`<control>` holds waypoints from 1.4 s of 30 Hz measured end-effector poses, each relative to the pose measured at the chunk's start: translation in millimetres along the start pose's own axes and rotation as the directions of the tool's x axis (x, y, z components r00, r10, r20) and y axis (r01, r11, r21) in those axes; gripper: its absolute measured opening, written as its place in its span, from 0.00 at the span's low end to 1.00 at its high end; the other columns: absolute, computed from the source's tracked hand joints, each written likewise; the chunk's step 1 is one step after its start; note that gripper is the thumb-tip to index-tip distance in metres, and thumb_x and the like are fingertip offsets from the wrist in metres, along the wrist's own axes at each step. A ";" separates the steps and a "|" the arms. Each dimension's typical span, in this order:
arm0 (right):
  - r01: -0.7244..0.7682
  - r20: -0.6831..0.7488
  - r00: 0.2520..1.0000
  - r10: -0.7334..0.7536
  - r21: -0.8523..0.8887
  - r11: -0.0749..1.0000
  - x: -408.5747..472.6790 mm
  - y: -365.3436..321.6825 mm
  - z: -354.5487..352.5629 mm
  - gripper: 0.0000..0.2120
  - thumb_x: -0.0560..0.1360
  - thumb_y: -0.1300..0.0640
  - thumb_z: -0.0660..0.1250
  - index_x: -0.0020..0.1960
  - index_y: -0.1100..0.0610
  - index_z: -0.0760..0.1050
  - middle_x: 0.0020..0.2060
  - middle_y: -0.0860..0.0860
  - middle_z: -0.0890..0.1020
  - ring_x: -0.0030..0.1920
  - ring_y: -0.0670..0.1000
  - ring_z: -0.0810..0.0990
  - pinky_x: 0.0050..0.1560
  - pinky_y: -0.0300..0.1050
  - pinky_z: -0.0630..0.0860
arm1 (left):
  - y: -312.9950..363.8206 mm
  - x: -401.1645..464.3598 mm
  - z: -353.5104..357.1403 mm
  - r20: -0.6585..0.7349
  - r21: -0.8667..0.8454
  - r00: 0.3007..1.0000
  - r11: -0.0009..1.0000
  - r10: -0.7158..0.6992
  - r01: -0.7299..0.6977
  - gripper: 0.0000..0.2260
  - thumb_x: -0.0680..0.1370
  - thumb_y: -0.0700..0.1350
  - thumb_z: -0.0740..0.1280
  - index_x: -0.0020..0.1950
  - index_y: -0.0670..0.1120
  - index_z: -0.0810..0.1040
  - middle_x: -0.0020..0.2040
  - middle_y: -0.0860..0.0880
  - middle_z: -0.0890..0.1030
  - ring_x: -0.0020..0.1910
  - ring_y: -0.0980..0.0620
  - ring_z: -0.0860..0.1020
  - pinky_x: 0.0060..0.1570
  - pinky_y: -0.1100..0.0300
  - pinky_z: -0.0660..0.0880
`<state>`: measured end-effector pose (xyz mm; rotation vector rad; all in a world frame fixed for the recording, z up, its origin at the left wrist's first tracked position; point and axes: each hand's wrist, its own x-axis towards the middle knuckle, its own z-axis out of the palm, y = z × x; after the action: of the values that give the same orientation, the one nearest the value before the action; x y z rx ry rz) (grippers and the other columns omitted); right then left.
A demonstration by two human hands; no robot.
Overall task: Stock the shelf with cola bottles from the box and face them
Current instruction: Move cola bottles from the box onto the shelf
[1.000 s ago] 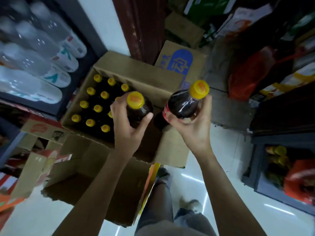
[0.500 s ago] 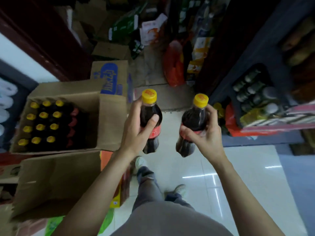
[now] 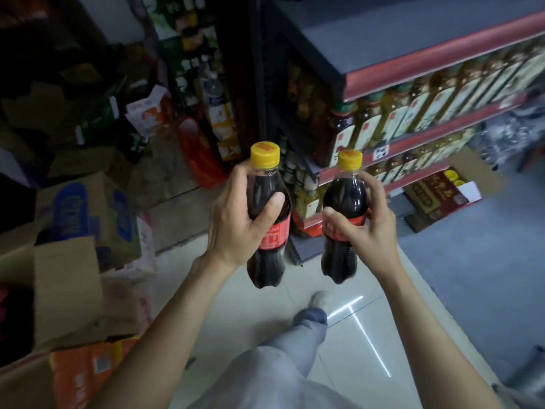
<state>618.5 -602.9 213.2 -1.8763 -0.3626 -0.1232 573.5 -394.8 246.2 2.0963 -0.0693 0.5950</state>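
The left hand (image 3: 236, 222) wraps the shoulder of a dark plastic cola bottle with a yellow cap and red label (image 3: 267, 219), thumb pressed across its front; the right hand (image 3: 364, 222) holds a second yellow-capped cola bottle (image 3: 343, 219) the same way, fingers curled behind, thumb on the label. Both bottles hang upright at centre frame, side by side but apart, carried high on the body, likely so each can be set down base first with its label outward. Beyond them, at upper right, a red-edged metal shelf (image 3: 413, 66) runs along rows of amber oil bottles (image 3: 398, 116). Which tier is meant for cola cannot be told; no open slot shows. At lower left stands an open brown cardboard box (image 3: 66, 287), its contents hidden by the flap. The shelf's far end is blurred, and price tags are unreadable.
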 end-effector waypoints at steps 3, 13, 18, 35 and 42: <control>0.033 -0.036 0.999 -0.033 -0.010 0.999 31.7 4.4 -47.9 0.28 0.69 0.43 0.71 0.66 0.43 0.66 0.54 0.30 0.76 0.56 0.36 0.77 0.55 0.28 0.70 | 29.5 35.7 41.3 -0.039 -0.047 0.997 0.996 0.068 -0.070 0.14 0.76 0.56 0.61 0.57 0.50 0.68 0.48 0.53 0.78 0.48 0.52 0.78 0.48 0.60 0.74; 0.152 0.050 0.987 -0.154 0.048 0.987 142.9 24.6 -187.4 0.27 0.72 0.51 0.71 0.68 0.49 0.66 0.49 0.35 0.79 0.49 0.34 0.78 0.49 0.24 0.70 | 104.4 124.3 166.5 -0.111 0.039 0.990 0.996 0.082 -0.079 0.19 0.77 0.55 0.60 0.54 0.39 0.72 0.45 0.47 0.79 0.43 0.52 0.78 0.44 0.57 0.74; 0.211 0.083 0.971 -0.224 0.138 0.968 190.4 41.0 -245.0 0.27 0.71 0.48 0.70 0.67 0.49 0.66 0.46 0.38 0.80 0.47 0.36 0.79 0.47 0.26 0.71 | 143.0 161.3 217.3 -0.154 0.081 0.985 0.994 0.078 -0.066 0.13 0.77 0.56 0.61 0.55 0.48 0.70 0.43 0.50 0.78 0.42 0.54 0.77 0.42 0.56 0.75; 0.539 -0.134 0.842 -0.522 0.192 0.820 367.0 32.6 -409.6 0.31 0.75 0.47 0.68 0.70 0.62 0.61 0.62 0.55 0.76 0.61 0.50 0.77 0.62 0.47 0.73 | 259.9 327.0 358.9 -0.578 0.310 0.727 0.924 0.370 -0.224 0.17 0.78 0.53 0.64 0.62 0.46 0.66 0.52 0.48 0.75 0.52 0.51 0.76 0.54 0.63 0.71; 0.585 -0.226 0.800 -0.556 0.083 0.807 421.0 40.0 -403.6 0.33 0.75 0.46 0.68 0.71 0.62 0.61 0.66 0.57 0.73 0.67 0.54 0.73 0.65 0.56 0.71 | 243.3 406.0 363.4 -0.593 0.256 0.754 0.954 0.281 -0.154 0.22 0.78 0.53 0.62 0.65 0.38 0.69 0.57 0.47 0.78 0.57 0.52 0.77 0.56 0.66 0.71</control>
<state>1067.2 -914.3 421.5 -1.5354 -0.7801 -0.6684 1005.6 -753.8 447.3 1.9758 0.1316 1.4750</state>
